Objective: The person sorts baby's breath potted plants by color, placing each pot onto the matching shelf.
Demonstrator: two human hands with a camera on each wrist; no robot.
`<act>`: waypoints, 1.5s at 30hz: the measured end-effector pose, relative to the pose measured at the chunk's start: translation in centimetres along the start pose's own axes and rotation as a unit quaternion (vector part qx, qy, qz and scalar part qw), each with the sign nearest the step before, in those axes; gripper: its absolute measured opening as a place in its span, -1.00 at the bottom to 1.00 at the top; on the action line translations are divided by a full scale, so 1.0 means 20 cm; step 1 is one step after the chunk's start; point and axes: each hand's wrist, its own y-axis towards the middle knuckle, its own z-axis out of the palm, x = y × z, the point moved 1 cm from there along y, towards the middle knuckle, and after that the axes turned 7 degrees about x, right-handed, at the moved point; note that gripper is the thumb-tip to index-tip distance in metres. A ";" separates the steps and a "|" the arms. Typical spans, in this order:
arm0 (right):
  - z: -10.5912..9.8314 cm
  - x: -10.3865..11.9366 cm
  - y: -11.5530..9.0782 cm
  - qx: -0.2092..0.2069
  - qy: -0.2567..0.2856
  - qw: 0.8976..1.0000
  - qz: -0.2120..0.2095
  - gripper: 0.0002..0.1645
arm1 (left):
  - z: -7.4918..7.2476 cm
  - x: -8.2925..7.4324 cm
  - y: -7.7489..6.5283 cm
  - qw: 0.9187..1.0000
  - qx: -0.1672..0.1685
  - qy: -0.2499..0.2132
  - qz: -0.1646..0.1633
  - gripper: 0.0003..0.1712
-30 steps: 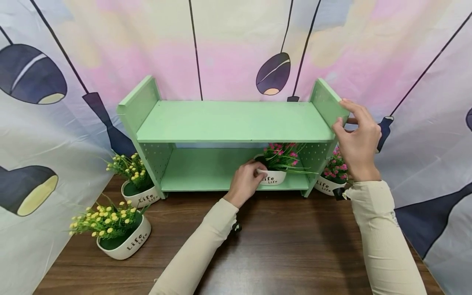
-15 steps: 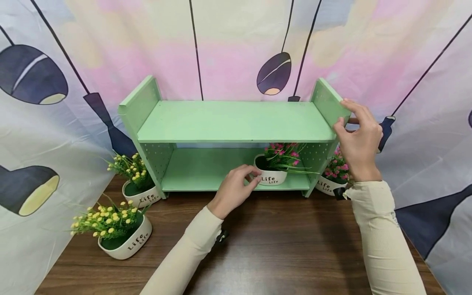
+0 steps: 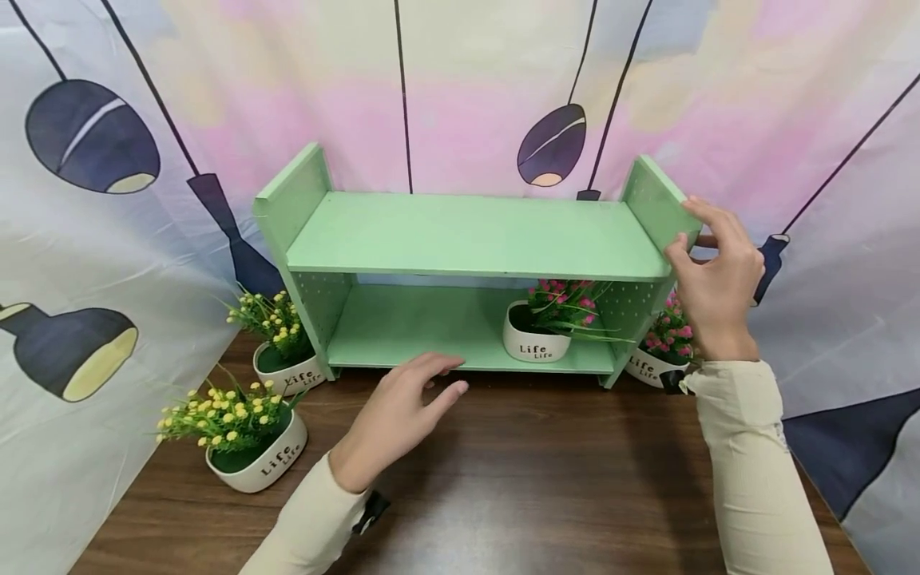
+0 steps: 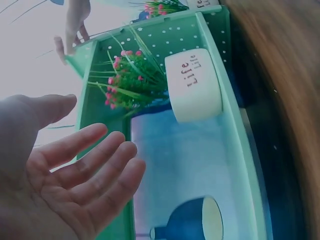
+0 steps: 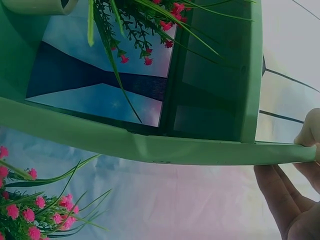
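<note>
A green two-tier shelf (image 3: 474, 235) stands against the backdrop. On its lower tier, toward the right, sits a white "Life" pot (image 3: 537, 345) of pink artificial flowers, upright. My left hand (image 3: 398, 415) hovers in front of the shelf, apart from that pot, its fingers loosely extended and holding nothing. The left wrist view has the same pot (image 4: 192, 87) beyond the left hand (image 4: 90, 185). With thumb and fingers on opposite faces, my right hand (image 3: 719, 279) grips the upper front edge of the right side panel (image 5: 200, 151).
Two white pots of yellow flowers, one nearer (image 3: 262, 459) and one farther back (image 3: 291, 375), stand left of the shelf. Another pink-flowered pot (image 3: 650, 369) is outside its right side, partly hidden. All rest on a dark wooden table (image 3: 503, 487).
My left hand has let go of the pink-flowered pot and drawn back to the left and toward me. The pot stays on the lower tier. My right hand keeps its hold; the head view shifts slightly.
</note>
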 end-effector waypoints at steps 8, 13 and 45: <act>0.01 -0.02 0.00 -0.009 -0.012 1.000 0.010 -0.50 | -0.09 0.07 -0.26 0.998 -0.032 0.036 -0.040 -0.53; 0.01 -0.01 0.00 -0.011 -0.009 1.000 0.011 -0.50 | -0.15 0.09 -0.39 0.995 -0.066 0.060 -0.051 -0.58; 0.02 -0.02 0.00 -0.008 -0.018 1.000 0.006 -0.49 | -0.34 0.58 -0.91 0.912 -0.175 0.161 -0.335 -0.76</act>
